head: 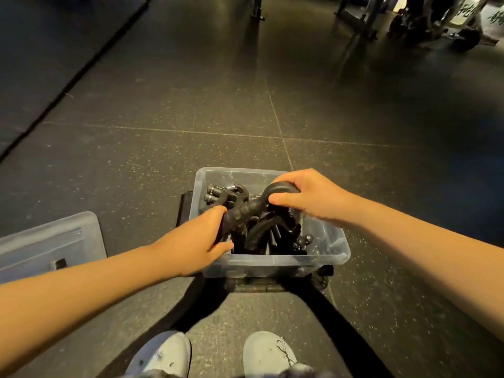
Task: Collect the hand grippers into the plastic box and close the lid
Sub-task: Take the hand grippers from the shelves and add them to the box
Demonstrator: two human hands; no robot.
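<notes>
Head view: left hand [200, 242] and right hand [309, 197] each clasp one handle of a black hand gripper [251, 207] over the plastic box [272, 267]; probably stiff, sprung, fairly heavy; handles suit holding.

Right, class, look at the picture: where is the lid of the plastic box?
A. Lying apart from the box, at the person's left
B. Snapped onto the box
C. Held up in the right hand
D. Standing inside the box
A: the lid lies off to the left of the open plastic box, while the left hand and right hand both grip a hand gripper over the box.
</notes>
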